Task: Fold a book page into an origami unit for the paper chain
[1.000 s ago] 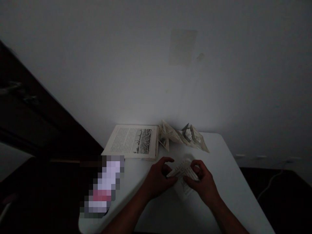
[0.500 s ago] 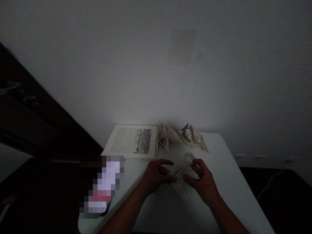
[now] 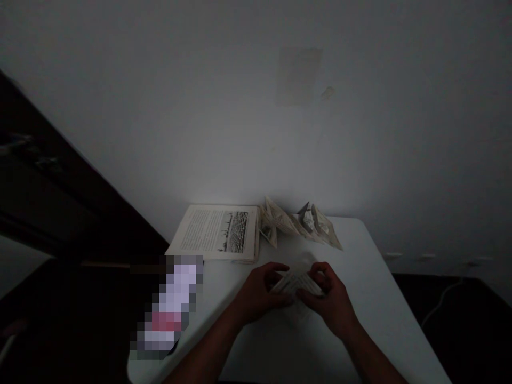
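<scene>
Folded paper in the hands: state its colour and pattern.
Off-white folded paper with printed text lines; head view.

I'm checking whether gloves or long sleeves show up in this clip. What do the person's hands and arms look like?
Both the left hand and the right hand are bare: no gloves. The forearms are uncovered as far as the frame's lower edge, with no sleeve in view. The dim light hides any ring, watch or marking.
</scene>
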The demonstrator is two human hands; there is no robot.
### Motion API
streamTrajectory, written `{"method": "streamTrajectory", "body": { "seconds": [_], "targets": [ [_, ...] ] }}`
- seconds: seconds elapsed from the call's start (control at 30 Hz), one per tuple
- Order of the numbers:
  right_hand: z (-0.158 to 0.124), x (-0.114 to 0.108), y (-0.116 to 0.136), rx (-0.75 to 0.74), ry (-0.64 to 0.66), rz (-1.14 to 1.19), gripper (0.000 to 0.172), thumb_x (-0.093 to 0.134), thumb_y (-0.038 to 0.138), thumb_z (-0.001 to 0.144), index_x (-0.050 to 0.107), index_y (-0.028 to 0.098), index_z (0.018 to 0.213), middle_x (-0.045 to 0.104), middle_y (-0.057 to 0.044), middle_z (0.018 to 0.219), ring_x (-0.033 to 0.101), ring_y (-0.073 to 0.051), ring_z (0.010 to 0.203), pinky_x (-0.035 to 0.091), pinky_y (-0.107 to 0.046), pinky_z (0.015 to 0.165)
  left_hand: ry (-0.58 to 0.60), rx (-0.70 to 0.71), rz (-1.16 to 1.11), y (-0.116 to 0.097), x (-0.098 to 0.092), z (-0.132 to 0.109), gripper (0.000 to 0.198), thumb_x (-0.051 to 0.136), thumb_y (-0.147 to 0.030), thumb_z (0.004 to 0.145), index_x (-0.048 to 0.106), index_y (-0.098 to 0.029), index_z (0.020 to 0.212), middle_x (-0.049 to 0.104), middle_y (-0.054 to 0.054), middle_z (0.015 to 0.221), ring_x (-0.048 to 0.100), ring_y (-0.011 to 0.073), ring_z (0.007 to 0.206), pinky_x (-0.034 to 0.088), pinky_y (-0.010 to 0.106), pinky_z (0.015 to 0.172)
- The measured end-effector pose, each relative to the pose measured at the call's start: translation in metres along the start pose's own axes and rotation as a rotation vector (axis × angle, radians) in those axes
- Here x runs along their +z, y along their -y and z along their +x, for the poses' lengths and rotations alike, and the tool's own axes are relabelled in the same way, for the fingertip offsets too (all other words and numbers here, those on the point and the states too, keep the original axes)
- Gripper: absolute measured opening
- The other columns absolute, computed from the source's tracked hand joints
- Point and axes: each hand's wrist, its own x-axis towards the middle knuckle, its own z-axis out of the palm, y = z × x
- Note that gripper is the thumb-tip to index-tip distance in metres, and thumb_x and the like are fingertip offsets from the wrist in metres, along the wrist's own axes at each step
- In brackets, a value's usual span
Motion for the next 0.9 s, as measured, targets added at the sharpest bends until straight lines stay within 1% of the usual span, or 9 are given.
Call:
{"method": "streamTrajectory", "body": {
  "seconds": [0.13,0.2,0.33,0.43,0.6,0.73,0.83,0.9],
  "targets": [
    [-0.002,0.006,0.005,-0.004,-0.021,-0.024,0.040,0.072,0.028,0.063,0.040,0.024,0.087,0.063,0.002,0.075,0.060,-0.017,0.067,0.045,-0.024,0.057,-0.102,0.058,0.155,-0.002,0.009,0.000,0.045,0.070,-0.017,0.060,0.056,-0.016,0.103,0.063,0.001,0.075,0.056,0.0149,0.068,0.041,0.023,0.058],
    [-0.003,0.007,0.008,0.015,-0.008,-0.009,0.042,0.072,0.028,0.064,0.041,0.024,0.092,0.064,0.001,0.077,0.061,-0.018,0.069,0.046,-0.026,0.059,-0.120,0.062,0.195,-0.004,0.009,-0.001,0.040,0.067,-0.016,0.061,0.056,-0.016,0.100,0.061,-0.001,0.070,0.055,0.0137,0.064,0.039,0.022,0.055],
    [-0.006,0.006,0.012,0.037,0.049,-0.018,0.053,0.071,0.027,0.064,0.039,0.024,0.106,0.065,-0.001,0.082,0.062,-0.020,0.073,0.048,-0.029,0.062,-0.137,0.064,0.134,-0.003,0.008,-0.001,0.038,0.065,-0.012,0.059,0.053,-0.016,0.095,0.063,0.000,0.075,0.056,0.0137,0.065,0.039,0.021,0.054],
    [-0.008,0.005,0.012,0.020,0.058,-0.044,0.054,0.069,0.024,0.066,0.038,0.024,0.110,0.065,-0.001,0.083,0.062,-0.019,0.072,0.047,-0.028,0.062,-0.139,0.048,0.093,-0.002,0.008,-0.001,0.038,0.064,-0.011,0.058,0.051,-0.016,0.094,0.062,0.000,0.076,0.056,0.0141,0.066,0.039,0.021,0.055],
    [-0.008,0.006,0.011,-0.005,0.046,-0.093,0.047,0.066,0.020,0.067,0.040,0.023,0.106,0.065,0.001,0.076,0.059,-0.015,0.060,0.043,-0.023,0.051,-0.112,0.078,0.167,-0.005,0.010,-0.001,0.039,0.065,-0.011,0.058,0.054,-0.016,0.094,0.062,0.001,0.080,0.057,0.0151,0.071,0.041,0.022,0.060],
    [-0.009,0.007,0.010,0.003,0.019,-0.119,0.040,0.066,0.021,0.066,0.041,0.023,0.096,0.065,0.000,0.076,0.059,-0.015,0.061,0.044,-0.022,0.050,-0.128,0.056,0.215,-0.007,0.012,-0.002,0.040,0.065,-0.013,0.059,0.053,-0.015,0.097,0.063,0.002,0.081,0.057,0.0161,0.072,0.042,0.023,0.061],
    [-0.008,0.007,0.008,0.023,0.000,-0.119,0.035,0.068,0.024,0.065,0.041,0.023,0.087,0.066,0.000,0.075,0.060,-0.016,0.063,0.045,-0.023,0.050,-0.155,0.057,0.223,-0.008,0.014,-0.004,0.036,0.065,-0.012,0.059,0.053,-0.016,0.092,0.062,0.000,0.080,0.056,0.0156,0.073,0.042,0.022,0.061],
    [-0.008,0.006,0.006,0.037,0.009,-0.098,0.037,0.069,0.027,0.065,0.041,0.022,0.090,0.065,0.001,0.071,0.061,-0.017,0.063,0.046,-0.024,0.051,-0.158,0.068,0.203,-0.007,0.013,-0.004,0.034,0.065,-0.012,0.059,0.052,-0.017,0.090,0.061,-0.001,0.079,0.056,0.0149,0.072,0.042,0.022,0.060]
  ]
}}
